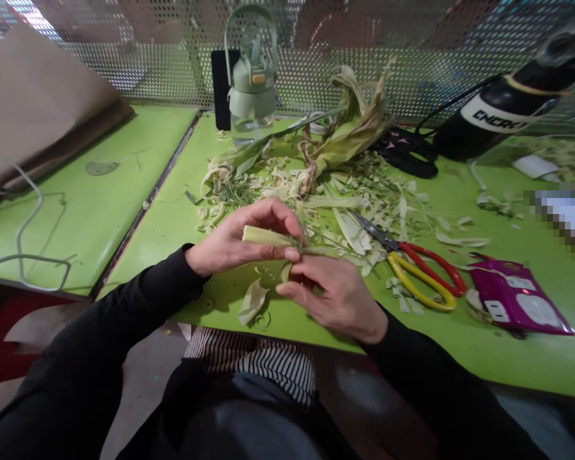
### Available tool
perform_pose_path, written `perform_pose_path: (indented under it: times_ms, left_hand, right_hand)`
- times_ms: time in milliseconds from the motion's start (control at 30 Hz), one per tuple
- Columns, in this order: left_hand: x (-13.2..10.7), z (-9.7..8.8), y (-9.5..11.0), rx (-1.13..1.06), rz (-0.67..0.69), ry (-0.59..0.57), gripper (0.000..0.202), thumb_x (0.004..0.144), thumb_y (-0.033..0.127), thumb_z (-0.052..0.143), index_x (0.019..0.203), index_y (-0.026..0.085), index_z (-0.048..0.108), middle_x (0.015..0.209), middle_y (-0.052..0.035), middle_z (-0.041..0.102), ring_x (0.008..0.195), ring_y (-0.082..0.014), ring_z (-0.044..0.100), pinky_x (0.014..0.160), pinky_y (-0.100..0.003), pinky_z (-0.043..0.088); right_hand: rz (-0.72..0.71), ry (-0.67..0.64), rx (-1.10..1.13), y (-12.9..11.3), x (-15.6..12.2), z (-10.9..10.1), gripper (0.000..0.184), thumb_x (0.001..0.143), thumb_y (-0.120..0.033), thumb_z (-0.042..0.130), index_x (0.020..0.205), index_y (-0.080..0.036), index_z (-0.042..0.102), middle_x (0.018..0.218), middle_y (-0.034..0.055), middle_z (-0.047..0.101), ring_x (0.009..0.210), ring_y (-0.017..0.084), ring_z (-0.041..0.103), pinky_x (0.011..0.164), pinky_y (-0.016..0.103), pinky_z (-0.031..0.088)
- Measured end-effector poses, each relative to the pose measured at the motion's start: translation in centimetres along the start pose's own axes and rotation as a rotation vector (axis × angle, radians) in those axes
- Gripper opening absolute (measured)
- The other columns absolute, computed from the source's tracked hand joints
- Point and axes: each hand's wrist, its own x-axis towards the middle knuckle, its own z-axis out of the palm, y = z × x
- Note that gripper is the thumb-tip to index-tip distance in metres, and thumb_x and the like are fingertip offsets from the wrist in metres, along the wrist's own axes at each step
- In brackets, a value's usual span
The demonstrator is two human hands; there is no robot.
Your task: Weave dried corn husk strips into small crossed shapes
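My left hand (242,236) is closed round a folded strip of pale green corn husk (264,236), held just above the green table (182,211). My right hand (333,291) pinches the husk's right end from below, fingers curled. Both hands meet near the table's front edge. Behind them lies a heap of husk scraps (316,185) and whole husks (354,128). Scissors (412,262) with red and yellow handles lie just right of my right hand. A loose husk piece (252,300) rests below my left hand.
A pale green water bottle (252,76) stands at the back by a dark phone (219,89). A black bottle (508,108) lies at the back right. A purple packet (517,297) sits right of the scissors. A brown paper bag (38,102) and white cable (29,223) occupy the left table.
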Motion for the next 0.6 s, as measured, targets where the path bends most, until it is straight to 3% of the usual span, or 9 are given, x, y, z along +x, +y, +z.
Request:
perform_pose_path:
  times_ms: [100,200,333,500,600]
  left_hand:
    - [0.1,0.0,-0.3,-0.015,0.072,0.081,0.029,0.083,0.023,0.077,0.098,0.022,0.052,0.098,-0.0017,0.063,0.095,-0.0143,0.066,0.08,-0.026,0.057]
    - [0.2,-0.1,-0.5,0.019,0.047,0.093,0.032,0.083,0.027,0.077,0.097,0.021,0.049,0.1,-0.0023,0.059,0.098,-0.0153,0.065,0.081,-0.026,0.057]
    - [0.3,-0.5,-0.2,0.133,0.016,0.028,0.04,0.08,0.026,0.079,0.111,0.02,0.054,0.107,-0.005,0.06,0.102,-0.0167,0.064,0.093,-0.03,0.053]
    - [0.1,-1.1,0.3,0.158,-0.054,-0.095,0.074,0.075,0.025,0.082,0.141,0.028,0.048,0.102,-0.0047,0.065,0.09,-0.0183,0.066,0.086,-0.033,0.056]
    - [0.1,-1.4,0.9,0.155,-0.05,-0.046,0.082,0.072,0.027,0.083,0.145,0.03,0.046,0.111,-0.0067,0.067,0.095,-0.0205,0.068,0.087,-0.034,0.057]
  right_hand:
    - [0.325,0.008,0.33,0.2,0.3,0.2,0.042,0.093,-0.058,0.056,0.089,-0.017,0.065,0.07,0.0008,0.064,0.055,0.011,0.054,0.048,0.024,0.042]
    - [0.475,0.071,0.56,0.3,0.5,0.0,0.039,0.09,-0.056,0.061,0.091,-0.018,0.066,0.077,0.0034,0.069,0.061,0.012,0.061,0.052,0.024,0.049]
    - [0.495,0.088,0.534,0.5,0.6,-0.4,0.034,0.089,-0.052,0.065,0.081,-0.019,0.063,0.069,0.0008,0.066,0.055,0.009,0.054,0.05,0.022,0.045]
    - [0.451,-0.051,0.449,0.3,0.6,-0.9,0.032,0.093,-0.043,0.061,0.072,-0.019,0.058,0.063,-0.0031,0.055,0.053,0.009,0.045,0.048,0.023,0.037]
    - [0.389,-0.029,0.41,0.1,0.5,-1.5,0.027,0.096,-0.037,0.056,0.075,-0.02,0.056,0.063,-0.005,0.045,0.055,0.009,0.041,0.05,0.024,0.034]
